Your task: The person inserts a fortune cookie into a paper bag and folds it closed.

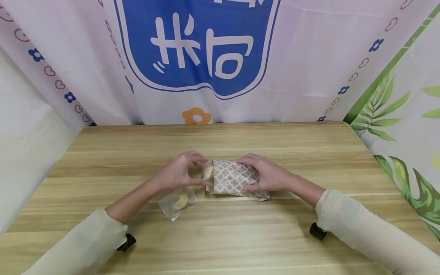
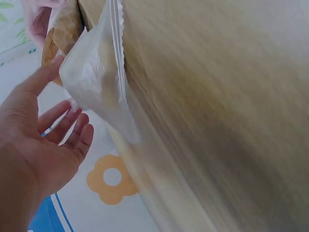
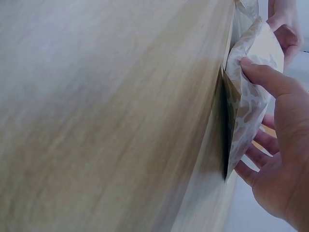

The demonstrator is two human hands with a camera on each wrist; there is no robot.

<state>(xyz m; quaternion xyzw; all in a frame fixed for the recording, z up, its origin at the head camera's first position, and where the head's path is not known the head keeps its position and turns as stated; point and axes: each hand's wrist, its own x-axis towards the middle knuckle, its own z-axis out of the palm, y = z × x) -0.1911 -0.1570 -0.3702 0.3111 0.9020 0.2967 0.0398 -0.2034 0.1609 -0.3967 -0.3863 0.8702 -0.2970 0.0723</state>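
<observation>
A tan paper bag (image 1: 231,176) with a white lattice print lies on the table, its mouth to the left. My right hand (image 1: 269,175) grips its right part, thumb on the near side and fingers on the far side. From the mouth sticks out a clear packet (image 1: 208,172) with a pale yellow round piece inside. My left hand (image 1: 180,172) holds this packet between thumb and fingers; the rest of it is hidden in the bag. A second clear packet (image 1: 179,202) lies below the left wrist and partly fills the left wrist view.
The wooden table (image 1: 220,236) reaches back to a printed curtain (image 1: 302,68) with a blue sign. A leaf-patterned cloth (image 1: 398,152) hangs at the right. Black wrist mounts (image 1: 317,231) show below both sleeves.
</observation>
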